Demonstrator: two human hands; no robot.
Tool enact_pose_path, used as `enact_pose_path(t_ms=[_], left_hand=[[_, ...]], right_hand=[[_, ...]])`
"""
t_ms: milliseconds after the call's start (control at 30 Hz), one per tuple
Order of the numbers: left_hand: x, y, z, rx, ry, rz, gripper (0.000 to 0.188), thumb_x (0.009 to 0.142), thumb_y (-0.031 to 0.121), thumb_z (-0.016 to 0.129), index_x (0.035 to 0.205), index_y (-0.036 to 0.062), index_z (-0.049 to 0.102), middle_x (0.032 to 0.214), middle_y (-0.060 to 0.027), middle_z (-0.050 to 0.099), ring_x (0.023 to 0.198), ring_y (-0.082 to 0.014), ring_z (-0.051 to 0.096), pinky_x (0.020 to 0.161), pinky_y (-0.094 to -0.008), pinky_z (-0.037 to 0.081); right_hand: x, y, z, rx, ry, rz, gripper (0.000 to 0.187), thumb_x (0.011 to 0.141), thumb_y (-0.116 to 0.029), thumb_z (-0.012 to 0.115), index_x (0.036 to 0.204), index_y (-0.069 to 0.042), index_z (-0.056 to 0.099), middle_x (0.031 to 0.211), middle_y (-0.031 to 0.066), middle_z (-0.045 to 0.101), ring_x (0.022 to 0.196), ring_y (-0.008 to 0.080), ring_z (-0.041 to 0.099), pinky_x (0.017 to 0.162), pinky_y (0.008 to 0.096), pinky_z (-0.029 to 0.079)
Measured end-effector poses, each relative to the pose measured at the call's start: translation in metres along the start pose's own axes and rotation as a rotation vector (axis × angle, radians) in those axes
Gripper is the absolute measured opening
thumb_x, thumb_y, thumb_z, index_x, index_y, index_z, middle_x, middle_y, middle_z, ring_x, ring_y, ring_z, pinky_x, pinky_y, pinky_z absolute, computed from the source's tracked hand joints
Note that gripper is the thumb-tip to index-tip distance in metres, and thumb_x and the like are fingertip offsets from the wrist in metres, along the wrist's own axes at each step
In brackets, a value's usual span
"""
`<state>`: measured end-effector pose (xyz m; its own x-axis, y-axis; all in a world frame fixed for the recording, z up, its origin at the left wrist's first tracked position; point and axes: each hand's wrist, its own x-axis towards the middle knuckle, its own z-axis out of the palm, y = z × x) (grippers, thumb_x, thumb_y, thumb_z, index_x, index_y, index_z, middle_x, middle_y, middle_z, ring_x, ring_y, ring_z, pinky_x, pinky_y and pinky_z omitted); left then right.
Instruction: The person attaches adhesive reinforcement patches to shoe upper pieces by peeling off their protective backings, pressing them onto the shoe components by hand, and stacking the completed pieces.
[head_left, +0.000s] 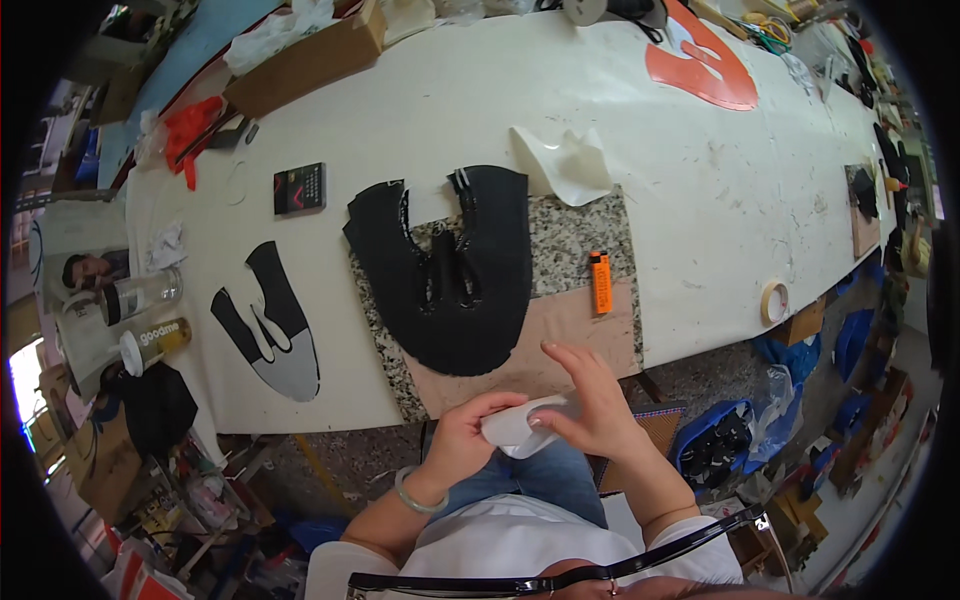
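Note:
My left hand (468, 436) is closed around a folded or rolled white sheet (513, 428), held above my lap at the table's near edge. My right hand (590, 408) lies at the sheet's right end, its thumb touching the sheet and its fingers stretched out. Just beyond, black U-shaped pieces (465, 335) that look like shoe uppers lie on a speckled stone slab (575, 240), partly over a pinkish board (560, 335). An orange lighter (600, 283) rests to their right. On the left lies a smaller black-and-grey cut piece (290, 372).
A white curved scrap (565, 165) touches the slab's far edge. A small black box (300, 188), a clear jar (145, 295) and a cup (158, 343) stand left. Right are a tape roll (774, 302) and a blue-bagged bin (712, 440); an orange-red piece (735, 90) lies far back.

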<state>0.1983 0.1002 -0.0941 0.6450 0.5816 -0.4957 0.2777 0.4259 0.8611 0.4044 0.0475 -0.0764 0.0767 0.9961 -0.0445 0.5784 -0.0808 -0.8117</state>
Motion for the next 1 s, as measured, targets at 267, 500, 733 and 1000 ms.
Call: enact_pose_path(t_ms=[267, 500, 733, 1000], left_hand=[[-0.016, -0.022, -0.042, -0.244, 0.46, -0.104, 0.021, 0.095, 0.013, 0.057, 0.107, -0.0034, 0.064, 0.093, -0.0041, 0.067, 0.084, -0.0102, 0.062, 0.076, -0.0222, 0.047], [0.022, -0.042, -0.082, 0.031, 0.53, 0.115, 0.024, 0.09, 0.004, 0.062, 0.111, -0.0057, 0.063, 0.087, -0.0037, 0.06, 0.074, -0.0049, 0.053, 0.062, -0.019, 0.042], [0.037, -0.045, -0.088, 0.09, 0.588, 0.132, 0.046, 0.084, 0.0, 0.067, 0.128, -0.0004, 0.054, 0.078, -0.0023, 0.061, 0.064, -0.0045, 0.053, 0.057, -0.019, 0.044], [0.043, -0.047, -0.092, 0.104, 0.58, 0.095, 0.055, 0.086, -0.004, 0.065, 0.135, -0.0032, 0.042, 0.08, -0.0011, 0.06, 0.07, -0.0036, 0.054, 0.065, -0.0173, 0.044]], right_hand=[[0.019, 0.015, 0.045, 0.937, -0.205, 0.732, 0.053, 0.08, -0.005, 0.075, 0.126, 0.0, 0.048, 0.106, 0.0086, 0.063, 0.097, 0.0162, 0.063, 0.078, 0.0292, 0.054], [0.04, 0.018, 0.08, 0.924, 0.174, 0.658, 0.055, 0.084, 0.0, 0.069, 0.131, -0.002, 0.041, 0.085, 0.0026, 0.061, 0.074, 0.0069, 0.059, 0.06, 0.0197, 0.047], [0.043, 0.032, 0.109, 0.532, 0.348, 0.505, 0.065, 0.083, -0.003, 0.071, 0.136, -0.002, 0.034, 0.073, -0.0008, 0.055, 0.063, 0.0028, 0.05, 0.055, 0.016, 0.038], [0.044, 0.036, 0.117, 0.436, 0.398, 0.457, 0.067, 0.082, -0.003, 0.072, 0.136, -0.001, 0.034, 0.071, -0.0011, 0.054, 0.061, 0.0029, 0.048, 0.053, 0.0165, 0.038]])
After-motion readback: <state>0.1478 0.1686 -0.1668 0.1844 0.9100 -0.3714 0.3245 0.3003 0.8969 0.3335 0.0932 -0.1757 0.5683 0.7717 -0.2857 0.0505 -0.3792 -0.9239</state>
